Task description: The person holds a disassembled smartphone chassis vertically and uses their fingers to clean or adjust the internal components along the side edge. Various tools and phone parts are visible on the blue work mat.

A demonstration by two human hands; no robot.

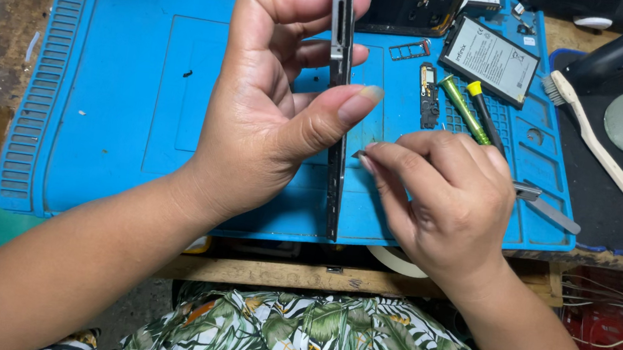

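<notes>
We note the left hand [257,107] with fingers pinched on a phone frame [338,124], held edge-on above the blue mat [105,84]. Right hand [440,196] fingers pinch narrow on a small tool [360,155] touching the frame's edge; two screwdrivers [472,111] lie just beyond them.

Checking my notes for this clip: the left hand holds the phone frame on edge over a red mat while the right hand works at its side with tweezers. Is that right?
Not quite: the mat is blue, not red, as the head view shows. The rest stands: the left hand holds the phone frame on edge and the right hand works at its side with tweezers.
</notes>
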